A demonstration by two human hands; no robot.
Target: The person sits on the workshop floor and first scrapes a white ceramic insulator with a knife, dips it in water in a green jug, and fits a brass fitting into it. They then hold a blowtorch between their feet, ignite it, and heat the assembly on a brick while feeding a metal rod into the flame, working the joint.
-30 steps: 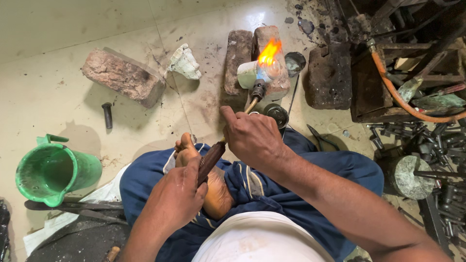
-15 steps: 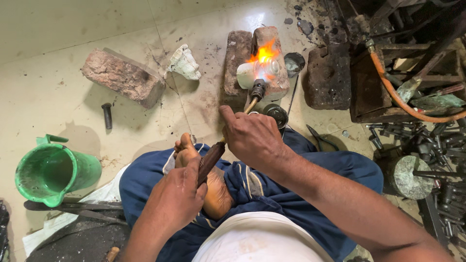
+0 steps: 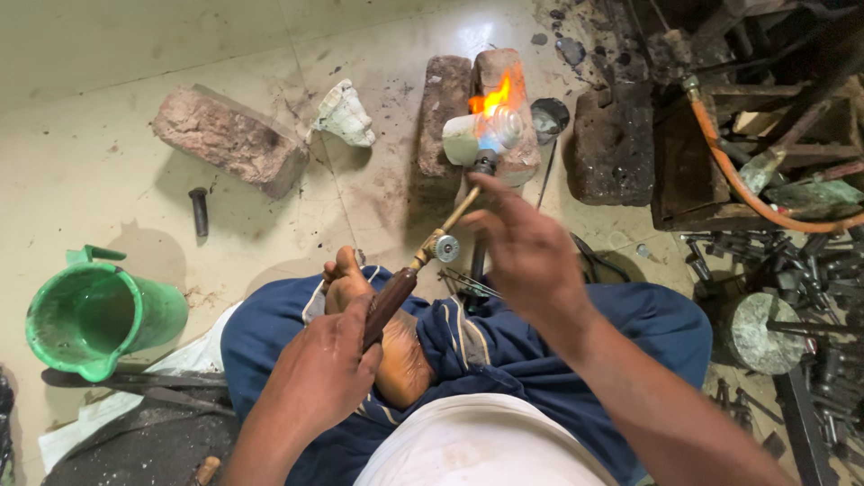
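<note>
Head view: looking down at a person seated cross-legged on the floor, working with a lit torch.
Workpiece: a small pale cylindrical piece (image 3: 475,135) rests against the upright bricks (image 3: 477,112), straight ahead of the knees; I cannot tell what material it is.
Flame: orange fire (image 3: 497,97) licks up the brick face just above the piece, with a bluish glow at the nozzle end.
Torch: a brass-stemmed torch (image 3: 430,256) with a dark wooden handle points from the lap up to the piece, its tip touching or just beside it.
Left hand: the left hand (image 3: 319,378) is wrapped firmly around the handle.
Right hand: the right hand (image 3: 526,252) hovers over the stem by the round valve knob (image 3: 446,248), fingers spread and loose, gripping nothing that I can see.
Progress: judging from this, heating is under way; the piece shows no red glow, so the work looks unfinished.
Surroundings: a loose brick (image 3: 229,139) and a white shard (image 3: 344,115) lie to the left, a green jug (image 3: 94,315) near the left knee, an orange hose (image 3: 738,180) and metal tools (image 3: 792,270) to the right.
</note>
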